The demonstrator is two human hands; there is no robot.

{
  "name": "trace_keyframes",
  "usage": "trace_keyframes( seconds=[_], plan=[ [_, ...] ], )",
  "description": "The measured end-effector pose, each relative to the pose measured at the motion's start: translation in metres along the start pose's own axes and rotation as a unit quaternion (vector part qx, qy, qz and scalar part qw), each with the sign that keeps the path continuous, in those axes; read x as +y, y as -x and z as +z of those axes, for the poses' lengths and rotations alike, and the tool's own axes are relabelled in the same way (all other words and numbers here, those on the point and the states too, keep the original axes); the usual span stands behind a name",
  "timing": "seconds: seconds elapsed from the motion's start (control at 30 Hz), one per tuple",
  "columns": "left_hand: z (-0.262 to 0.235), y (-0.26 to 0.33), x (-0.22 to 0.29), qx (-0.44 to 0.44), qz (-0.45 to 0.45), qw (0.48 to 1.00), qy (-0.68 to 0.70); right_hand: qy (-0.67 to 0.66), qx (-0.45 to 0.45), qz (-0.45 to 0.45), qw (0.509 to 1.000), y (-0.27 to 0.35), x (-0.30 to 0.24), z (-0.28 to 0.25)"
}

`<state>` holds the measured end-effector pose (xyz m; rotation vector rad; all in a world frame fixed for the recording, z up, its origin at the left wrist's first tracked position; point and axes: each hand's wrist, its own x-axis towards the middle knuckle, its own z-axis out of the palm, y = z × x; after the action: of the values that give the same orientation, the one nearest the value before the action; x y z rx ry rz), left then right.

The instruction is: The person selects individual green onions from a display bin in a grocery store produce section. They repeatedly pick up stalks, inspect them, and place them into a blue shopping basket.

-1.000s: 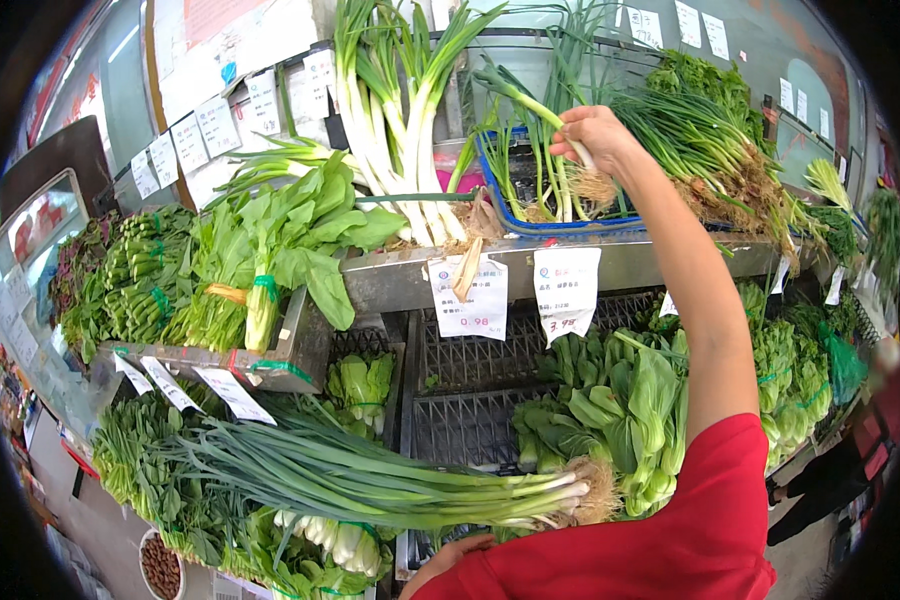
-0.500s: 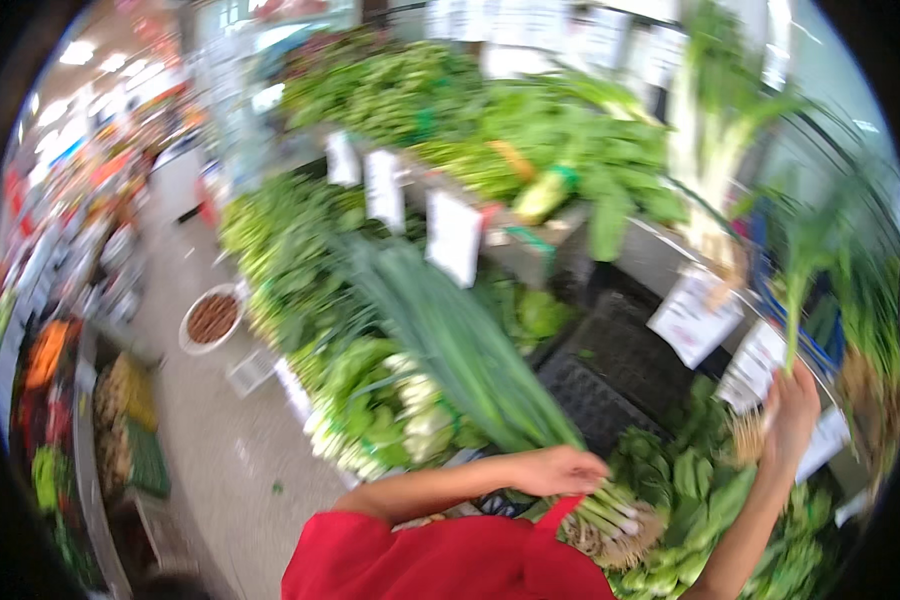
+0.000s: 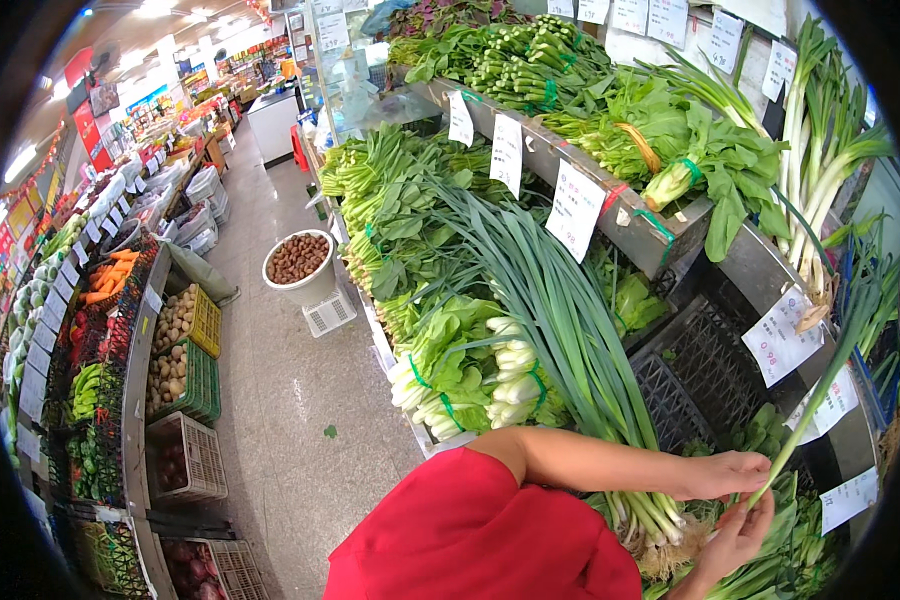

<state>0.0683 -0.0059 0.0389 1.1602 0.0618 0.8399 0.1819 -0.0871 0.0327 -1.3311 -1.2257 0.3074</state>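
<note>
A single long scallion [image 3: 820, 390] slants up and to the right from my two hands. My right hand [image 3: 735, 540] is closed around its lower end. Fingers of my left hand [image 3: 727, 474] are pinched together at the stalk, just above the right hand. Under my left forearm lies a big bunch of scallions [image 3: 570, 310], with green tops pointing away from me. Its white ends and stringy roots [image 3: 665, 555] lie beside my right hand. Leafy greens [image 3: 790, 510] sit beneath and to the right of the hands.
Bundled greens [image 3: 545, 75] fill the upper shelf, with price cards along its edge. Black crates [image 3: 705, 365] stand behind the hands. Upright leeks [image 3: 810, 150] lean at the right. A white bucket of brown nuts [image 3: 300, 262] stands on the aisle floor; produce crates [image 3: 185, 385] line the left.
My right hand has come left and down with the scallion. My left hand has moved right, from over the scallion bunch to the stalk. The view has shifted and sharpened.
</note>
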Motion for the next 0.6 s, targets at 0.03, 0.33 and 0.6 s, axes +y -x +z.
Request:
trace_keyframes(
  seconds=[0.03, 0.33, 0.6],
  plan=[
    [0.006, -0.002, 0.008, 0.006, -0.015, 1.0, 0.021, 0.02, -0.005, -0.014, 1.0, 0.006, 0.009, -0.002],
    [0.003, -0.001, 0.027, 0.126, -0.022, 0.97, 0.205, -0.012, -0.219, 0.089, 0.972, 0.049, -0.001, -0.031],
    [-0.01, 0.014, 0.07, 0.126, 0.031, 0.968, 0.216, 0.024, -0.301, 0.081, 0.95, 0.063, 0.038, -0.057]
  ],
)
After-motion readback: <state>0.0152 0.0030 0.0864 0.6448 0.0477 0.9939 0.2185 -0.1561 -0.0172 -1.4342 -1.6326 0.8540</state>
